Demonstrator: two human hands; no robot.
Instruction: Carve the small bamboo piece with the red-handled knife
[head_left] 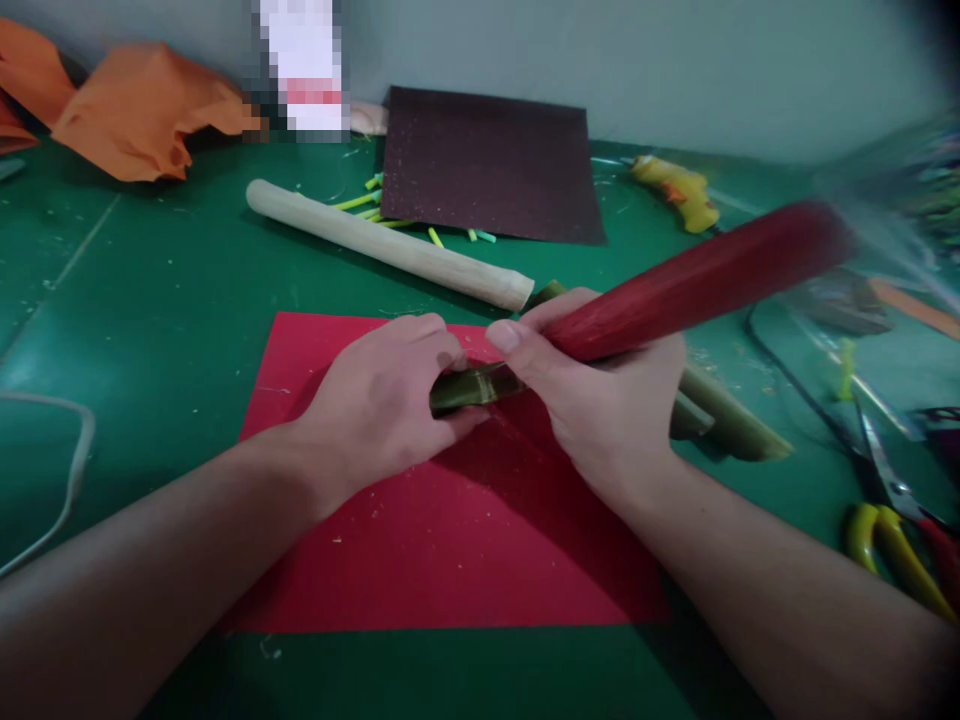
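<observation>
Green bamboo [466,390] over a red sheet [420,545]
The left hand [386,395] grips the bamboo; the right hand [611,405] wraps around a thick red handle [705,275].

- Green bamboo piece [469,390] over the red sheet [420,540]: left end hidden in the left hand [390,395].
- Red shaft [697,280] above the sheet's right side — far end blurred, near end hidden in the right hand [611,405].
- Scissors [901,492] right of the sheet — handle cut off.

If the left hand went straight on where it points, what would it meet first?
Past the green piece it grips, the left hand would likely meet the right hand first, around its thumb, though depth is hard to judge here.
</observation>
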